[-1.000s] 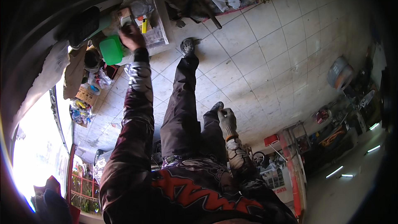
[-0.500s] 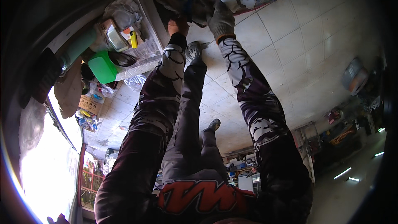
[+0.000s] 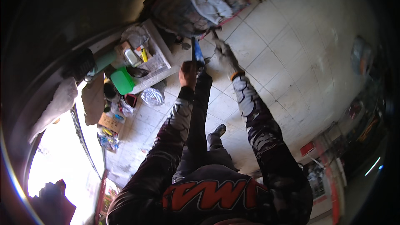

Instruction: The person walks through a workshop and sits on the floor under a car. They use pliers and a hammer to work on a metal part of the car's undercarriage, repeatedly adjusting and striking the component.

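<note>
My bare left hand (image 3: 187, 75) is closed around a flat, narrow piece (image 3: 197, 51) with a dark edge and a blue face, held upright above my leg. To its right, my right hand (image 3: 226, 56) wears a grey work glove with an orange cuff and is a little blurred. Its fingers close on a short dark tool (image 3: 214, 31) that looks like a hammer, its head pointing away from me. Just beyond lies a dark, pink-edged mat (image 3: 173, 14) with a crumpled white cloth (image 3: 210, 0) on it.
On the left, a light tray-like shelf (image 3: 160, 60) holds a yellow lighter (image 3: 144, 55) and a white container. Beside it are a green plastic box (image 3: 122, 80), a clear plastic bag (image 3: 153, 96) and a cardboard box (image 3: 110, 122). Pale floor tiles (image 3: 287, 54) spread to the right.
Both hands have drawn back toward me from the mat's edge. The blue-faced piece and the hammer-like tool now show in them. My view has shifted, bringing more of the mat in.
</note>
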`<action>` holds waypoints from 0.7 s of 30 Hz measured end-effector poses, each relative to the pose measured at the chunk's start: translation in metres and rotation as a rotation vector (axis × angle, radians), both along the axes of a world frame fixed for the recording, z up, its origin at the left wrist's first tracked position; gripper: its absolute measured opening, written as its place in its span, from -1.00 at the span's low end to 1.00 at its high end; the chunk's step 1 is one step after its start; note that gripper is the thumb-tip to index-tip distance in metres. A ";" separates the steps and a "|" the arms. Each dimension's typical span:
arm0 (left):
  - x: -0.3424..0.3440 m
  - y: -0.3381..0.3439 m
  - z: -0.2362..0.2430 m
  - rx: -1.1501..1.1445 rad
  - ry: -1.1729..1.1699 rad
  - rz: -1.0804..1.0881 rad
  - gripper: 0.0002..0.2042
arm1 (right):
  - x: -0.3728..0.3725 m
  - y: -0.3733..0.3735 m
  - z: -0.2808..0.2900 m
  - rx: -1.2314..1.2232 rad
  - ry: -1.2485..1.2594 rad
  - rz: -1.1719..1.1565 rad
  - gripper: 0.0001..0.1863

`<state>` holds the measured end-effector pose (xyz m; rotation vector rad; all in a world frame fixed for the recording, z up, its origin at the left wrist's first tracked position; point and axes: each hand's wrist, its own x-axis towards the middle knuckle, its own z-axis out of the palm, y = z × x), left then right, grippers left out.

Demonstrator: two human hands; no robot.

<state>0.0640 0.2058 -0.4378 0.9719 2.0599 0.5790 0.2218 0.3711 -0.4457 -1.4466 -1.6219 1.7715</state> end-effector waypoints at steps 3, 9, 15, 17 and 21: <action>0.102 -0.030 0.115 -0.052 -0.032 -0.279 -0.84 | 0.147 -0.080 0.134 -0.597 0.072 -0.317 -0.70; 0.397 -0.140 0.375 -0.359 -0.457 -0.315 -0.78 | 0.449 -0.285 0.402 -0.672 0.130 -0.627 -0.68; 0.688 -0.348 0.520 -0.148 -0.476 -1.139 -0.64 | 0.737 -0.595 0.547 -0.615 0.253 -0.900 -0.72; 0.787 -0.398 0.570 -0.252 -0.197 -1.357 -0.54 | 0.813 -0.705 0.569 -0.305 0.054 -0.830 -0.74; 1.061 -0.427 0.700 0.188 -0.295 -1.882 -0.62 | 0.944 -0.898 0.579 -0.080 -0.221 -0.888 -0.64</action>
